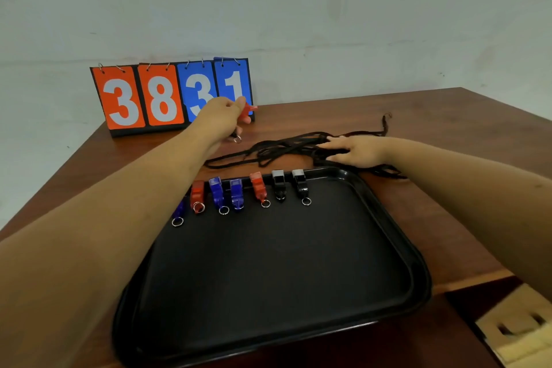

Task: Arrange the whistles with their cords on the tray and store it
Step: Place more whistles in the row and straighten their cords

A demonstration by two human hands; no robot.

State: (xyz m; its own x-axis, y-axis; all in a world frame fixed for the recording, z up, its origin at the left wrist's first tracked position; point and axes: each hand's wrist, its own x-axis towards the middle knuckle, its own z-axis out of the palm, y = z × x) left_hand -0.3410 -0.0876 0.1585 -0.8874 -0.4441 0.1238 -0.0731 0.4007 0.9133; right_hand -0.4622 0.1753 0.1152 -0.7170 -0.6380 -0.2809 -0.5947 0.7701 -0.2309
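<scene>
The red whistle (pixel 250 109) is up in the air at the far side of the table (pixel 448 116), in front of the scoreboard (pixel 134 98). The left hand (pixel 225 113) pinches it between thumb and fingers, and a small ring hangs under the hand; whether a cord is tied to it I cannot tell. The cords (pixel 280 148) lie in a black tangle on the table just beyond the far edge of the tray (pixel 412 248). The right hand (pixel 358 152) rests on them with fingers straight and spread, and it seems to grip nothing. I judge the main risk is in this tangle: if one cord is pulled while it is caught in the others, the whole bundle can drag over the tray rim and push the whistles out of their line. The pinch on the red whistle also looks light, so it may slip and drop on the table. The tray is on the near side and holds seven whistles (pixel 237 194) in a row along its far edge. From the left they are blue (partly hidden by the left arm), red, blue, blue, red, black, black, with the rings toward the near side. No cord is on the tray yet.
</scene>
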